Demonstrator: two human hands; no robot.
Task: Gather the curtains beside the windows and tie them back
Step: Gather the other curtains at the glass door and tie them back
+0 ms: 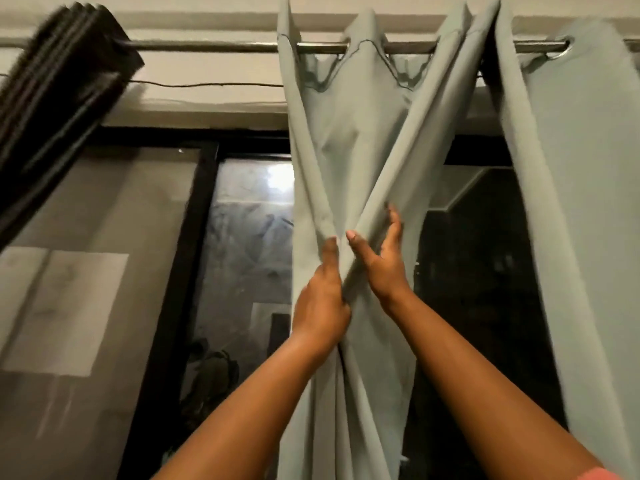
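Dark window (249, 237) with black frame across the middle of the view, glass reflecting pale shapes. Grey-green curtain (349, 133) hanging by metal rings from a horizontal rod (214, 46) near the ceiling, in front of the right half of the window, its folds drawn together into a narrow waist at mid-height and spreading again above and below; further panel of the same cloth hanging loose at far right. Dark pleated curtain (59, 98), blurred, bunched at the rod's left end. Thin wire (207, 85) running along the wall just under the rod. Left hand (322, 303) raised, fingers curled round the gathered folds, thumb pointing up along the cloth. Right hand (381, 261) just beside it and slightly higher, thumb and fingers pinching a fold of the curtain from the right side. Both forearms bare, reaching upward from the lower edge.
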